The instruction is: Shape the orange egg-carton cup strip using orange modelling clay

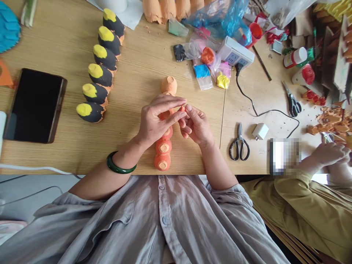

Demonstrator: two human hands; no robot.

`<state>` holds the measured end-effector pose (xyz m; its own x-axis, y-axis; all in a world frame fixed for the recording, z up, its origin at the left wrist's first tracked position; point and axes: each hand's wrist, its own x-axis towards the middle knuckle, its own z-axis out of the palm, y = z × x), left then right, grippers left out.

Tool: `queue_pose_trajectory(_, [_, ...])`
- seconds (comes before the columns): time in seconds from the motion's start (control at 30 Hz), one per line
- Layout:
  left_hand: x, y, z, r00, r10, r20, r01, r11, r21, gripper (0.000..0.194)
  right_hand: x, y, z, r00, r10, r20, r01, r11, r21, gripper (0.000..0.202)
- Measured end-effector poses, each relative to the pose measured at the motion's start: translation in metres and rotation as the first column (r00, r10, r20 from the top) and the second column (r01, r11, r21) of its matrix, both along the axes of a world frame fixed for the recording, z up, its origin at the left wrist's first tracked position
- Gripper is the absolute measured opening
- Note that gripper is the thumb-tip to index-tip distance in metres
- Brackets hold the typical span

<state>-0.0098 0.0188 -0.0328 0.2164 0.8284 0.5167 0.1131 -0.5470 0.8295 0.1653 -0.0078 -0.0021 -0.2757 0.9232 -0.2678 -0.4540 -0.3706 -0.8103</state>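
Note:
Just above a row of joined egg-carton cups (162,162), my two hands meet around a small lump of orange-red clay (182,109). My right hand (198,124) pinches the lump between thumb and fingers. My left hand (154,119) has its fingers stretched out and its thumb apart from them, close against the lump. Orange-red covers the cups nearest my body, while the farthest cup (169,85) is plain pale orange. My hands hide the middle of the row. A dark green bangle (121,169) circles my left wrist.
A black-and-yellow carton row (100,71) and a tablet (33,106) lie left. Bags of coloured clay (202,75), a power strip (237,51) and its cord stand beyond. Scissors (239,143) and a charger (260,131) lie right, near another person's hands (330,154).

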Motion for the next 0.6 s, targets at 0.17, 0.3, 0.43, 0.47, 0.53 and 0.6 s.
queue_pose_trajectory(0.17, [0.0024, 0.0008, 0.0025, 0.994, 0.014, 0.109, -0.024, 0.996, 0.091, 0.015, 0.0012, 0.0022, 0.0019, 0.999, 0.021, -0.030, -0.022, 1.000, -0.019, 0.065])
queue_pose_trajectory(0.3, [0.0017, 0.0009, 0.0015, 0.998, 0.059, 0.019, -0.060, 0.998, 0.034, 0.025, 0.0028, 0.0013, 0.0036, 0.999, 0.013, 0.050, -0.012, 1.000, -0.008, 0.068])
queue_pose_trajectory(0.43, [0.0021, 0.0024, 0.0002, 0.999, 0.045, 0.003, -0.045, 0.990, 0.137, 0.021, 0.0014, -0.0019, 0.0009, 0.992, -0.062, 0.110, 0.056, 0.997, 0.056, 0.065])
queue_pose_trajectory(0.47, [0.0028, 0.0030, -0.0003, 0.999, 0.043, 0.018, -0.045, 0.983, 0.181, 0.018, 0.0009, -0.0022, -0.0002, 0.991, -0.076, 0.110, 0.067, 0.995, 0.080, 0.064])
queue_pose_trajectory(0.53, [0.0045, 0.0043, -0.0014, 0.998, 0.045, 0.043, -0.054, 0.973, 0.225, 0.018, 0.0005, -0.0019, -0.0018, 0.992, -0.071, 0.106, 0.061, 0.993, 0.096, 0.065])
queue_pose_trajectory(0.6, [0.0061, 0.0049, -0.0024, 0.996, 0.056, 0.066, -0.069, 0.975, 0.212, 0.018, 0.0012, -0.0004, -0.0025, 0.996, -0.022, 0.085, 0.018, 0.998, 0.055, 0.067])
